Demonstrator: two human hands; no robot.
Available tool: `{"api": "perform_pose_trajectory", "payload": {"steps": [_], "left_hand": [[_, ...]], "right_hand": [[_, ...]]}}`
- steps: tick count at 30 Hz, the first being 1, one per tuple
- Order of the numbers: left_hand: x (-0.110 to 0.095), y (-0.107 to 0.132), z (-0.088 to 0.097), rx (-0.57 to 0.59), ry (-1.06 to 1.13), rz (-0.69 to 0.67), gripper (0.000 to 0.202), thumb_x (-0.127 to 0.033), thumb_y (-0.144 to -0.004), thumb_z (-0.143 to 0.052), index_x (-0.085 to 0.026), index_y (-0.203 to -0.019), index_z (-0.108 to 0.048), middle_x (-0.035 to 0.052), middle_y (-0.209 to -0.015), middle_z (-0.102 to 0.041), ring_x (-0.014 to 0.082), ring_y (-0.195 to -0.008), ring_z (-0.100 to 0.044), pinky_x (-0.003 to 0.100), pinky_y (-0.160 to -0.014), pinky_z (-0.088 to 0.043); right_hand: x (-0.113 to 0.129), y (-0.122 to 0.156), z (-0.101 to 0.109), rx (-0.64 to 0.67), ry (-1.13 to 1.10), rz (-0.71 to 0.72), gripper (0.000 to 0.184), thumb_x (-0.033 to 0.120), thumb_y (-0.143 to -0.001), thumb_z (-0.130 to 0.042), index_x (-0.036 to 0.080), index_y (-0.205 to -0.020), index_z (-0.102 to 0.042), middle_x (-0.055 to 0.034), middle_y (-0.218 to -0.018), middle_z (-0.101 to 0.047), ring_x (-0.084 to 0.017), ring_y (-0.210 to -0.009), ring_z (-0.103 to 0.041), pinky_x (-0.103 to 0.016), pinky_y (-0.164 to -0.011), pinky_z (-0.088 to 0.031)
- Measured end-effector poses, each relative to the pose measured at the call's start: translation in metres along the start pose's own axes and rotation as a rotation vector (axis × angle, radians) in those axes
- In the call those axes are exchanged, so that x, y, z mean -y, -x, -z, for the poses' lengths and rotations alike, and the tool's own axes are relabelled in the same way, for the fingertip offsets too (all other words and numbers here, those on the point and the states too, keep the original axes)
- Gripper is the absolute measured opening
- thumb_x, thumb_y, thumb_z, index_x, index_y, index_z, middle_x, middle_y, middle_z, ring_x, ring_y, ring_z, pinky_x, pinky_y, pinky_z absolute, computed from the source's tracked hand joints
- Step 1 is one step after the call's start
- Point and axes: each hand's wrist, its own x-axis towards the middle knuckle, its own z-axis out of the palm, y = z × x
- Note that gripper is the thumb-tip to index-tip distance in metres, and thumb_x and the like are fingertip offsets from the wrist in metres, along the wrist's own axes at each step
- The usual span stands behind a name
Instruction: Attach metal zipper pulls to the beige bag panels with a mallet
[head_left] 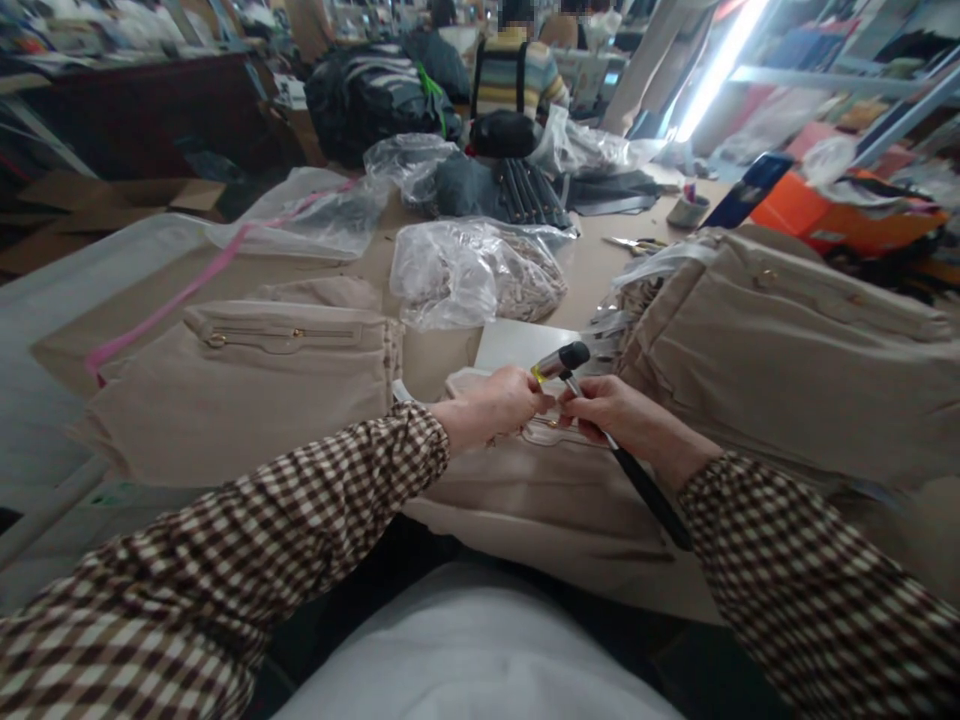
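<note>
A small mallet (568, 362) with a black striking face, a yellowish opposite face and a black handle grip lies across my right hand (622, 415), which is closed round its shaft. The head points up and away from me. My left hand (504, 405) is closed in a pinch beside the mallet head; what its fingertips hold is hidden. The fingers of both hands nearly meet over a beige fabric piece (525, 490) with a gold-coloured zip (551, 424). Beneath its far edge shows a pale flat board (517, 345).
Beige zipped fabric pieces are stacked at left (300, 390) and right (772, 370). Ahead are a clear plastic bag (476, 275), scissors (634, 243), a cup (688, 208) and dark strapped pieces (529, 195). Another person (517, 75) sits beyond the table.
</note>
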Motion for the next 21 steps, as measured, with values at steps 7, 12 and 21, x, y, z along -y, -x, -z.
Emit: {"api": "perform_pose_trajectory", "payload": {"steps": [7,12,21], "left_hand": [[0.012,-0.021,-0.011,-0.015,-0.174,-0.049,0.021,-0.026,-0.073,-0.066,-0.019,-0.054,-0.059,-0.0017,-0.044,-0.047,0.0097,-0.038,-0.039,0.024,-0.041,-0.023],[0.021,-0.028,-0.013,-0.039,-0.199,-0.081,0.022,-0.028,-0.072,-0.066,-0.019,-0.053,-0.06,-0.0009,-0.047,-0.05,0.0096,-0.039,-0.039,0.023,-0.041,-0.023],[0.018,-0.025,-0.007,-0.046,-0.197,0.059,0.02,-0.022,-0.071,-0.066,-0.017,-0.053,-0.059,-0.0013,-0.041,-0.046,0.0093,-0.036,-0.037,0.023,-0.04,-0.02]], "right_hand": [[-0.02,-0.005,-0.002,-0.062,0.262,0.037,0.01,0.026,-0.066,-0.055,0.017,-0.064,-0.06,0.0058,-0.044,-0.043,-0.006,-0.039,-0.034,-0.02,-0.038,-0.018],[-0.02,-0.006,-0.005,-0.109,0.386,0.092,0.01,0.023,-0.064,-0.052,0.016,-0.063,-0.059,0.0044,-0.048,-0.046,-0.008,-0.046,-0.037,-0.021,-0.043,-0.022],[-0.019,-0.004,-0.015,-0.185,0.61,0.194,0.008,0.021,-0.069,-0.048,0.017,-0.063,-0.052,0.0018,-0.056,-0.047,-0.011,-0.055,-0.04,-0.024,-0.053,-0.025]]}}
